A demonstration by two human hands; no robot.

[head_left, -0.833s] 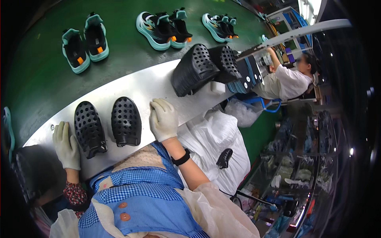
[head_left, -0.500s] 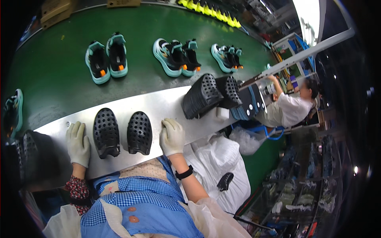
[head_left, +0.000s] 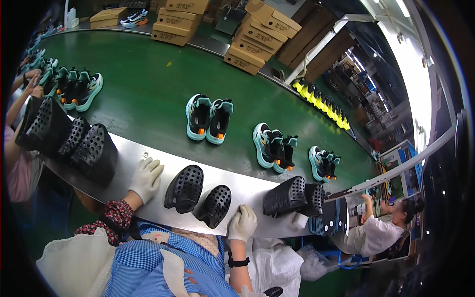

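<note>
My left hand, in a white glove, lies with spread fingers on a metal shelf; it holds nothing. To its right, two black perforated toe-shaped plastic pieces, a left one and a right one, sit apart on the shelf. My gloved right hand rests at the shelf's near edge, just right of the pieces. Its fingers lie together, slightly bent, with nothing visible in them. Neither hand touches the pieces.
Stacks of similar black pieces stand left and right on the shelf. Beyond lies a green work surface with black-and-teal sneakers in pairs. Brown boxes stand behind. A co-worker sits at right; another person's hands show at left.
The view has swung left and up, so everything sits lower and further right, and more boxes and the left-hand sneakers show. My hands stay on the shelf beside the two black pieces.
</note>
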